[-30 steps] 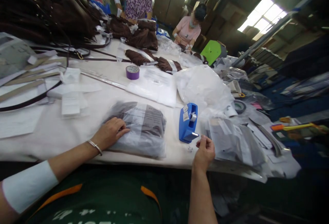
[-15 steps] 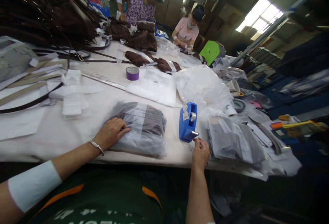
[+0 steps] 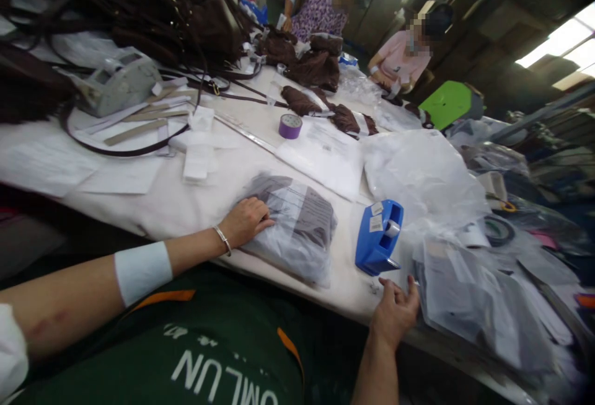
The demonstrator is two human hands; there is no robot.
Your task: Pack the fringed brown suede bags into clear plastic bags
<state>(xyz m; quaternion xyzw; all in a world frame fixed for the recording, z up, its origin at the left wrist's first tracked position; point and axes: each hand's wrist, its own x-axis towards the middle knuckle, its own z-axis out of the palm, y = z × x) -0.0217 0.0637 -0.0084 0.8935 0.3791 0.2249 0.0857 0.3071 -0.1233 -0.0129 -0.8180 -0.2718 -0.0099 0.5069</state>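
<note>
A dark folded item in a clear plastic bag [image 3: 309,222] lies near the table's front edge. My left hand [image 3: 248,220] rests on its left side, fingers lying over the plastic. To the right of the bag stands a blue tape dispenser [image 3: 372,247] with a small roll in it. Just below its cutter end is my right hand [image 3: 395,312], thumb and a finger spread apart. Whether a thin strip of clear tape clings to those fingertips cannot be made out.
A stack of flat bagged items [image 3: 460,287] lies right of my right hand. Behind are white plastic bags [image 3: 423,175], a purple tape roll [image 3: 290,127] and brown bundles [image 3: 304,101]. Dark bags with straps [image 3: 176,14] are piled at the left. Two people work across the table.
The view has swung, shifting things rightward in the picture. My right hand's fingertips, together at the dispenser's cutter before, are now apart and slightly below it. My left hand stays on the bag.
</note>
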